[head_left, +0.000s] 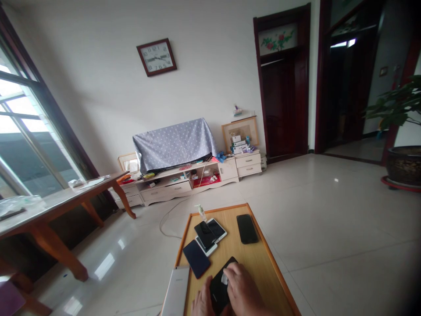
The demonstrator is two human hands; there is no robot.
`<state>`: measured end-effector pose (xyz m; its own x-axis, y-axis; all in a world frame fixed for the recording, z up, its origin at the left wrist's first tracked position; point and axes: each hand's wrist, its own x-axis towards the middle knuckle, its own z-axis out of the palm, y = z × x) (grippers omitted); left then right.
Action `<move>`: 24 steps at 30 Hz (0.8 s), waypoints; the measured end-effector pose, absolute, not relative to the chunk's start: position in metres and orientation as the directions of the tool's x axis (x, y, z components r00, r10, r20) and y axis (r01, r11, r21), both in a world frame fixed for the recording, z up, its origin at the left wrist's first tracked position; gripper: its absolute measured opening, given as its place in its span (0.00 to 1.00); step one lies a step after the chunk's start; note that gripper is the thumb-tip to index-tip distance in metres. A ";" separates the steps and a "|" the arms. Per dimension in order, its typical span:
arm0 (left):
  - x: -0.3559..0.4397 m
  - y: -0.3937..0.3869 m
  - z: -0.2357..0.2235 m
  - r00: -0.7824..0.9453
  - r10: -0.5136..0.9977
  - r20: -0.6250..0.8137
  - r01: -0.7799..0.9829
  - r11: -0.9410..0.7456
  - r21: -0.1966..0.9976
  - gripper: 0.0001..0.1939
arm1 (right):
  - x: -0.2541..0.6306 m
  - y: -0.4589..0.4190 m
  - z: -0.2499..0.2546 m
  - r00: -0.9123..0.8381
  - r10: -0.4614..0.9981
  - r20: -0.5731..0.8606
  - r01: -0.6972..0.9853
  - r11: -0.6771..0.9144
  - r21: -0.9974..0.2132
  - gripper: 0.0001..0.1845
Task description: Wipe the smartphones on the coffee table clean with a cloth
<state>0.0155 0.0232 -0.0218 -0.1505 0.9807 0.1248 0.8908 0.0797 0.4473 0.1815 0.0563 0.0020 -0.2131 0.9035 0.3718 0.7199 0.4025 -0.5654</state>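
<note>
A black phone (217, 289) lies at an angle on the small wooden table (226, 245), its back apparently facing up. My left hand (201, 300) grips it along the left edge. In my right hand (244, 289) the fingers are pinched on a small white wipe (224, 278), pressed against the phone's surface. A dark blue phone (196, 258) lies just beyond my left hand, and a silver-white tablet (176, 292) rests at the table's left edge. Farther off, a black phone (205, 234) sits across two white-edged devices. Another black phone (247, 229) lies alone to the right.
A clear pump bottle (201, 213) stands at the table's far left corner. Beyond it, a low white cabinet (171, 188) carries a cloth-covered object (177, 142). A longer wooden table (66, 199) stands to the left, and a potted plant (404, 160) is at the far right.
</note>
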 end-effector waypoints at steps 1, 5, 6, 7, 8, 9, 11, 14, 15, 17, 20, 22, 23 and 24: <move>0.015 0.024 -0.023 -0.146 0.977 0.153 0.888 0.062 0.456 0.41 | 0.180 0.052 0.003 -0.247 0.897 0.367 0.729 0.421 -0.540 0.22; 0.013 0.026 -0.029 -0.130 0.956 0.265 0.889 -0.006 0.459 0.35 | 0.181 0.044 0.008 -0.365 0.881 0.300 0.731 0.471 -0.493 0.22; 0.013 0.026 -0.029 -0.127 0.954 0.273 0.893 -0.010 0.449 0.35 | 0.183 0.043 0.009 -0.383 0.882 0.274 0.731 0.471 -0.494 0.22; 0.013 0.026 -0.028 -0.127 0.954 0.271 0.899 -0.004 0.438 0.35 | 0.186 0.044 0.011 -0.390 0.885 0.253 0.735 0.465 -0.493 0.22; 0.014 0.026 -0.026 -0.130 0.957 0.259 0.905 0.009 0.425 0.35 | 0.188 0.045 0.011 -0.391 0.888 0.241 0.740 0.460 -0.491 0.23; 0.016 0.026 -0.024 -0.137 0.961 0.240 0.911 0.028 0.410 0.35 | 0.190 0.046 0.011 -0.389 0.889 0.241 0.743 0.458 -0.488 0.23; 0.020 0.024 -0.019 -0.155 0.969 0.191 0.924 0.074 0.375 0.36 | 0.194 0.050 0.007 -0.389 0.883 0.263 0.742 0.470 -0.478 0.23; 0.022 0.024 -0.014 -0.166 0.978 0.124 0.939 0.119 0.322 0.35 | 0.195 0.054 -0.006 -0.394 0.870 0.298 0.746 0.492 -0.450 0.24; 0.022 0.024 -0.014 -0.164 0.981 0.109 0.943 0.123 0.308 0.34 | 0.193 0.054 -0.012 -0.402 0.863 0.305 0.746 0.502 -0.437 0.25; 0.018 0.025 -0.015 -0.148 0.986 0.082 0.950 0.118 0.288 0.33 | 0.188 0.054 -0.024 -0.453 0.836 0.310 0.730 0.547 -0.409 0.27; 0.013 0.027 -0.017 -0.132 0.991 0.034 0.954 0.117 0.275 0.33 | 0.181 0.051 -0.036 -0.575 0.758 0.308 0.658 0.652 -0.378 0.28; 0.012 0.027 -0.015 -0.137 0.991 0.007 0.953 0.130 0.274 0.33 | 0.182 0.050 -0.035 -0.613 0.724 0.316 0.617 0.689 -0.380 0.27; 0.014 0.027 -0.013 -0.143 0.990 0.002 0.952 0.137 0.273 0.33 | 0.184 0.050 -0.032 -0.608 0.727 0.319 0.613 0.685 -0.393 0.27; 0.016 0.026 -0.011 -0.148 0.989 0.004 0.952 0.141 0.272 0.33 | 0.188 0.051 -0.026 -0.584 0.747 0.318 0.623 0.663 -0.414 0.27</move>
<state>0.0159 0.0261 -0.0106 -0.1478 0.9890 0.0040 0.9518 0.1412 0.2722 0.1877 0.0506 -0.0263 -0.5836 0.7473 0.3178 0.6234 0.6631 -0.4144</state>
